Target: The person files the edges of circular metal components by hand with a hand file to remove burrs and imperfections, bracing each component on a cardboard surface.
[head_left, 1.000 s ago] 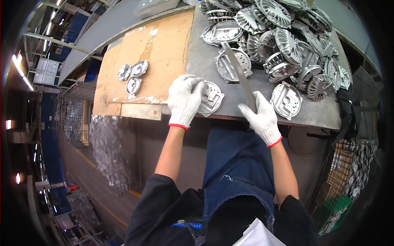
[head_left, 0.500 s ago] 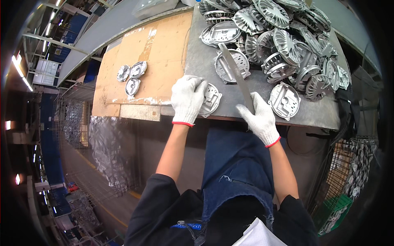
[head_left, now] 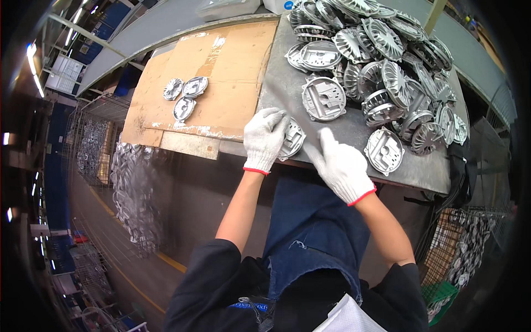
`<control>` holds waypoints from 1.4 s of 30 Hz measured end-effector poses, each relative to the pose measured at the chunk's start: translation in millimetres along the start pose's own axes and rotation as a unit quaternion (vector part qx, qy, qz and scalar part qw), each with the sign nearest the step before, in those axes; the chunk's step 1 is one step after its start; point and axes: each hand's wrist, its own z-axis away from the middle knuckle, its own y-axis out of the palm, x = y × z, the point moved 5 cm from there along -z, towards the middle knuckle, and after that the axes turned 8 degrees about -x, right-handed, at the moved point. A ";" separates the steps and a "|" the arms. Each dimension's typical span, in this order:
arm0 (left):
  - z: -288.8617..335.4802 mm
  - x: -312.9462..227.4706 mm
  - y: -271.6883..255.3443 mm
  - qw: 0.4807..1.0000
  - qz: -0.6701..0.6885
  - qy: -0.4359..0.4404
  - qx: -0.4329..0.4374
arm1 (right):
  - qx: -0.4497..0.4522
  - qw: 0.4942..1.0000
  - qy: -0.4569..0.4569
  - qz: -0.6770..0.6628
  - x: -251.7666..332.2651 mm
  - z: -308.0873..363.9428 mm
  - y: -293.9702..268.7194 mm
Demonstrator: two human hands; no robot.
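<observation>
My left hand (head_left: 264,139), in a white knit glove, presses a round cast metal cover (head_left: 291,138) onto the near edge of the grey steel table (head_left: 354,130). My right hand (head_left: 340,165), gloved the same way, is closed just right of that cover with one finger stretched toward it. The dark flat file it grips is blurred and almost hidden under the hand. A finished-looking cover (head_left: 323,98) lies flat just beyond both hands.
A heap of finned metal castings (head_left: 387,66) fills the table's far right, with one more cover (head_left: 384,150) near the front. Three small covers (head_left: 185,94) lie on a cardboard sheet (head_left: 232,83) at left. Wire cages of parts (head_left: 135,188) stand below.
The long file that reached up across the table from my right hand has been drawn back toward me. My right hand shifted left, closer to the cover; my left hand stayed put.
</observation>
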 end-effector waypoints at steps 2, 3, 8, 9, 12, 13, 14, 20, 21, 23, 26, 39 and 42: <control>-1.6 0.7 0.3 0.999 -0.036 0.015 0.014 | 0.017 1.000 -0.021 0.016 -7.7 1.7 2.0; -1.8 3.8 -0.1 0.999 -0.036 0.014 0.012 | 0.032 0.998 -0.038 0.032 -5.4 0.4 2.1; -0.2 10.3 -3.0 0.998 0.031 -0.046 0.007 | -0.062 0.997 -0.023 -0.039 9.0 -12.0 -23.8; -1.8 6.6 -2.3 0.999 0.033 -0.040 0.003 | -0.051 0.998 -0.010 -0.030 7.5 -11.0 -19.2; -2.4 13.4 -2.6 0.999 -0.006 0.033 -0.018 | 0.023 1.000 0.001 0.012 -5.0 0.5 11.1; -2.1 6.3 3.1 1.000 0.028 -0.003 0.000 | 0.045 0.999 -0.001 0.020 -17.8 7.9 21.9; -0.6 5.4 -0.2 1.000 0.028 -0.006 0.004 | 0.049 0.998 0.022 0.014 -15.2 8.3 21.6; 2.8 -10.8 -0.1 0.995 0.031 0.041 0.080 | 0.018 0.996 0.072 -0.044 -0.3 -6.5 11.4; 3.4 -15.3 1.9 0.992 0.027 0.077 0.099 | 0.056 0.992 0.102 -0.051 0.2 -10.9 16.2; 9.5 -15.6 7.8 0.992 0.016 0.037 0.118 | 0.134 0.975 0.164 -0.064 -3.9 -17.0 27.6; 9.0 -18.1 2.5 0.992 0.042 0.077 0.091 | 0.153 0.954 0.223 -0.133 -6.1 -21.2 35.7; 2.2 -41.0 -5.4 0.995 0.010 0.100 0.001 | 0.134 0.931 0.270 -0.208 -18.5 -28.2 49.7; -10.8 -37.6 -23.8 0.994 0.071 0.049 -0.063 | 0.135 0.933 0.265 -0.201 -16.8 -26.6 51.0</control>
